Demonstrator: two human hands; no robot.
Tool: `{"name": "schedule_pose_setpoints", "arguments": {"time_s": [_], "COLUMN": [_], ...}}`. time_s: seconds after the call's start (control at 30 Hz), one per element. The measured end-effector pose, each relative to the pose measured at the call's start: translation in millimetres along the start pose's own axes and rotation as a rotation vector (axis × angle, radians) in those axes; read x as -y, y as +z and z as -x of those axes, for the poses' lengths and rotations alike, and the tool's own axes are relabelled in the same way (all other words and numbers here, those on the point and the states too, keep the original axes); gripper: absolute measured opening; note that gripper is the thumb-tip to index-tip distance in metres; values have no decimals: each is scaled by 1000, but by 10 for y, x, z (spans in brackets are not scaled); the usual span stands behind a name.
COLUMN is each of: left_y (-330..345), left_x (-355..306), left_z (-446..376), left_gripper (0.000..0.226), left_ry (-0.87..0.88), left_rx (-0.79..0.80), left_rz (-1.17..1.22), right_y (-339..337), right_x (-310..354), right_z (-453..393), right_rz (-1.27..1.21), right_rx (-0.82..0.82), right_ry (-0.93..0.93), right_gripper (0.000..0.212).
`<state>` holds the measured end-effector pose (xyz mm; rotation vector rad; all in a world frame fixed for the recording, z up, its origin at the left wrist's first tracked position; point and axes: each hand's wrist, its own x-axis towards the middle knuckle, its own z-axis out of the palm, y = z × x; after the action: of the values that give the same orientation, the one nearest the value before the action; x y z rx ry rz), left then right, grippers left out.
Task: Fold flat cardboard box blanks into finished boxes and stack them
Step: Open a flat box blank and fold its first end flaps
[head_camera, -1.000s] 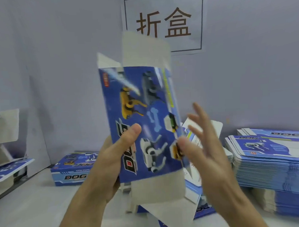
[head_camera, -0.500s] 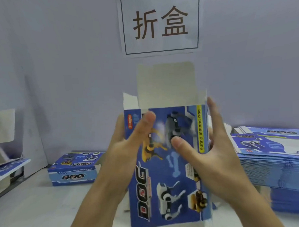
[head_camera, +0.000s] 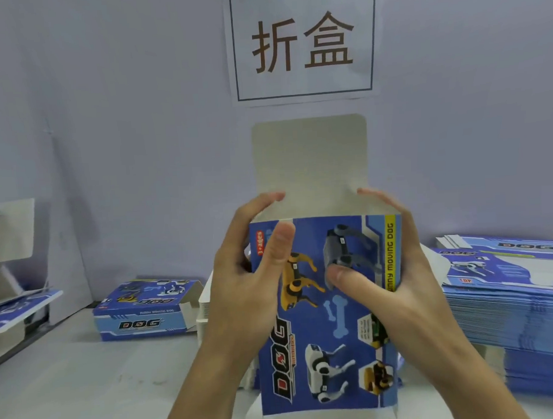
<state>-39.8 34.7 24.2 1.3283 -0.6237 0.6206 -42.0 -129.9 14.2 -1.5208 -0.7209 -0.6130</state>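
Both hands had closed in on the box (head_camera: 327,314), now squared upright above the worktop (head_camera: 86,391), left hand (head_camera: 246,274) and right hand (head_camera: 382,277) each in a grip round its upper sides, fingers curling over the open top toward the raised lid flap (head_camera: 311,157), likely tucking side flaps before closing

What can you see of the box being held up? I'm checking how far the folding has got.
The blue DOG box is printed cardboard with toy dogs, a bone and "DOG" lettering on its front. It stands upright, opened into a tube. Its plain grey top flap sticks straight up, unfolded. The left hand and right hand grip its upper sides, thumbs on the front, fingertips curling over the top edge.
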Motion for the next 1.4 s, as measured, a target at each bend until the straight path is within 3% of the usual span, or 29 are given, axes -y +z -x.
{"name": "schedule_pose_setpoints", "arguments": {"time_s": [0.07, 0.17, 0.23, 0.37, 0.4, 0.47, 0.53, 0.63, 0.77, 0.9, 1.03, 1.17, 1.27, 1.4], "left_y": [15, 87, 142, 150, 140, 131, 133, 128, 116, 80, 17, 18, 67, 69], "left_x": [-25, -35, -39, -27, -32, -35, -25, -16, -28, 19, 20, -12, -10, 19], "left_z": [13, 30, 28, 13, 11, 1, 7, 27, 36, 18, 33, 33, 29, 33], "left_gripper": [38, 59, 50, 30, 24, 37, 42, 28, 58, 28, 25, 24, 34, 31], "left_ry": [-49, -170, -220, -166, -170, -197, -192, -161, -149, -98, -28, 8, 76, 69], "left_rx": [3, -4, -30, -17, -18, -41, -42, -33, -79, -28, 21, 8, -33, -40], "left_rz": [93, 328, 288, 157, 173, 224, 245, 267, 338, 146, 64, -52, -43, -74], "right_y": [-2, -18, 7, -32, -46, -15, 31, 33, -56, -72, 16, 79, 103, 112], "right_x": [28, 46, 69, 35, 5, 36, 80, 138, 124, 25, -59, -33, -51, -77], "right_z": [-98, -157, -112, -159, -140, -126, -54, -67, -152, -195, 23, -17, -4, -10], "right_rz": [-61, -143, -191, -184, -188, -222, -267, -329, -382, -242, -329, -150, -67, -96], "right_rx": [-21, -125, -195, -239, -254, -206, -144, -201, -145, -86, -132, -234, -265, -280], "right_ry": [46, 65, 109, 234, 236, 272, 240, 238, 222, 157, 53, -65, -141, -69], "right_gripper": [40, 63, 60, 28, 36, 60, 46, 30, 54, 17, 37, 29, 34, 28]}}
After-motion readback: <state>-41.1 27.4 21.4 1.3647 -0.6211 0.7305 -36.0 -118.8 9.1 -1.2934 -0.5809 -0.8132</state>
